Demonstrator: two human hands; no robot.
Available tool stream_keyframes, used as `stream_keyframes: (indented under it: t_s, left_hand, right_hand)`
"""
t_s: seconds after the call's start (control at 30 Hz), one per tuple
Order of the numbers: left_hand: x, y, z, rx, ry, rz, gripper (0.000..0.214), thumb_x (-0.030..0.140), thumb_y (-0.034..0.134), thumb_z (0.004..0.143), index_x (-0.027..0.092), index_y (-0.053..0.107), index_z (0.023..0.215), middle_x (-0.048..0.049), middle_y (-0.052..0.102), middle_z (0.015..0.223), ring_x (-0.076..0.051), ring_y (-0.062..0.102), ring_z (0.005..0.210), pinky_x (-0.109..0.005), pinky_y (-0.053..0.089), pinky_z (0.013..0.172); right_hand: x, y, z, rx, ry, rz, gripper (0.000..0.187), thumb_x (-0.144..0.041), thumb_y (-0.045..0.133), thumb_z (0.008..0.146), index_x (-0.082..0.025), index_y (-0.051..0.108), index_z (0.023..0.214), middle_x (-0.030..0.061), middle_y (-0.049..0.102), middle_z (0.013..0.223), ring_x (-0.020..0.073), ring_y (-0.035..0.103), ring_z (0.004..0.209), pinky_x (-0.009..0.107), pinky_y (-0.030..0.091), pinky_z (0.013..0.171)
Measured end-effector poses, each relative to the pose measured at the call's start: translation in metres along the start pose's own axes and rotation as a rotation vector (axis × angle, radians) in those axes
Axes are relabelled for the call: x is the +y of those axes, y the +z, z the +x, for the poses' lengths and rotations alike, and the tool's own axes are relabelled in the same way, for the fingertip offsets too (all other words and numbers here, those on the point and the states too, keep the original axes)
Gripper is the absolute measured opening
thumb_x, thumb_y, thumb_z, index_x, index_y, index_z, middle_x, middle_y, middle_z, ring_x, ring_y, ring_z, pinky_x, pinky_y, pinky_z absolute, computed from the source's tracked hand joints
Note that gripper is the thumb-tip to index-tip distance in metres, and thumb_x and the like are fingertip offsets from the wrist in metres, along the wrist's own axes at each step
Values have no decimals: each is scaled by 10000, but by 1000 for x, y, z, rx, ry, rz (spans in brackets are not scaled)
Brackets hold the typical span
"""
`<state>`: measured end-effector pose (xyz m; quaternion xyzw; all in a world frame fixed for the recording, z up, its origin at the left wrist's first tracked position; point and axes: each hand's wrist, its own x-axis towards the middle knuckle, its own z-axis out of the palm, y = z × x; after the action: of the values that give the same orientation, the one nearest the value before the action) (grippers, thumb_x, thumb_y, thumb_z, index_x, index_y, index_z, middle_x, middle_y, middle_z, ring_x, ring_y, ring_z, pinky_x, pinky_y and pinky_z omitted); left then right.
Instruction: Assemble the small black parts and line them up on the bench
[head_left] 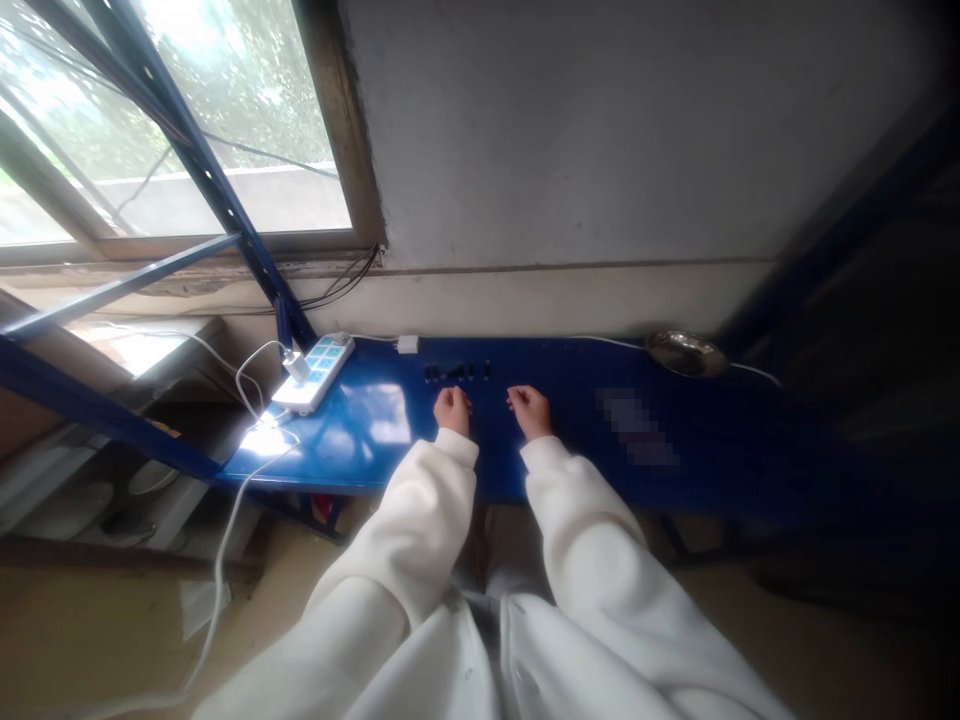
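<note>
My left hand [453, 410] is over the blue table [495, 470], its fingers curled in toward the middle. Across a short gap, my right hand [530, 412] has thumb and fingers pressed together, pointing left. Whatever either hand may hold is too small to make out. Just beyond my left hand lies a row of several small dark pieces [471, 371], with a longer black piece [451, 372] among them. One small dark piece [487, 370] sits at the right end of the row, between my hands and farther back.
A white power strip [313, 375] with a plugged-in adapter [295, 364] lies at the table's left end. A white charger block [407, 344] and a shiny metal bowl [686, 353] are along the back. A white cable [219, 570] hangs off the left edge. Blue frame posts flank the table.
</note>
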<state>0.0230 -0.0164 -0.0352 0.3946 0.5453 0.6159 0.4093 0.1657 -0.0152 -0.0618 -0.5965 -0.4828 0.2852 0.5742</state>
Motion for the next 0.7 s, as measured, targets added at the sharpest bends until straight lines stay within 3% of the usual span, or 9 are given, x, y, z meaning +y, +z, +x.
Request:
stream_keyframes:
  t_s: [0.23, 0.47, 0.7]
  left_hand:
    - [-3, 1, 1, 3, 5, -18, 206, 308, 484, 767, 163, 487, 620, 37, 500, 504, -65, 445, 396, -190, 371, 424]
    - [-3, 1, 1, 1, 0, -34, 225, 336, 501, 762, 158, 496, 624, 35, 509, 506, -61, 448, 402, -184, 374, 423]
    - [-3, 2, 0, 7, -5, -59, 229, 340, 505, 762, 157, 497, 627, 42, 500, 496, -55, 444, 389, -178, 368, 413]
  right_hand:
    - [-3, 12, 10, -10, -154, -293, 216, -310, 499, 744, -153, 617, 833, 82, 656, 790, 167, 590, 685, 314, 472, 708]
    - [-8, 27, 37, -105, -139, -593, 192, -270, 566, 729, -174, 622, 886, 63, 648, 865, 194, 574, 825, 339, 433, 744]
    - [-13, 40, 45, -121, -145, -773, 197, -322, 592, 731, -180, 639, 860, 100, 608, 969, 238, 533, 926, 365, 395, 756]
